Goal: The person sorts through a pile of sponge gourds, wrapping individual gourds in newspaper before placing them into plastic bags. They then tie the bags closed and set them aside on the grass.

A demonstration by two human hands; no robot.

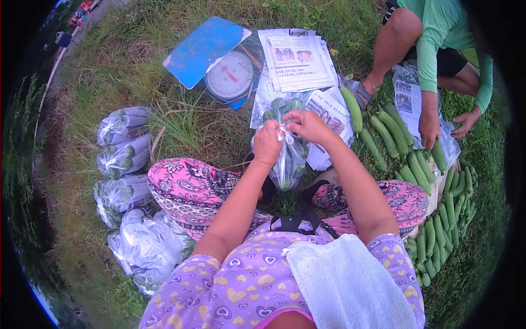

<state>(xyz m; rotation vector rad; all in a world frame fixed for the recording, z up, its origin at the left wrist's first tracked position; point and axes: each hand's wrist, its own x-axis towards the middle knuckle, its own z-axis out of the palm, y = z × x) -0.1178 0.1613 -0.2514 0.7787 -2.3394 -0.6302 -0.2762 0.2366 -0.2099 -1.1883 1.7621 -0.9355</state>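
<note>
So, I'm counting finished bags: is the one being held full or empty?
Full: green vegetables fill the clear bag; the left hand and right hand pinch its gathered neck.

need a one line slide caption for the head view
Left hand and right hand pinch the neck of a clear bag of green vegetables beside a weighing scale

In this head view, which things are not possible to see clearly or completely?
Head view:
Weighing scale: the dial numbers are too small to read.
Newspapers: the print is too small.
Neck of the plastic bag: covered by the left hand and right hand, so any knot is hidden.
Other person: cut off by the top edge above the shoulders.
</note>
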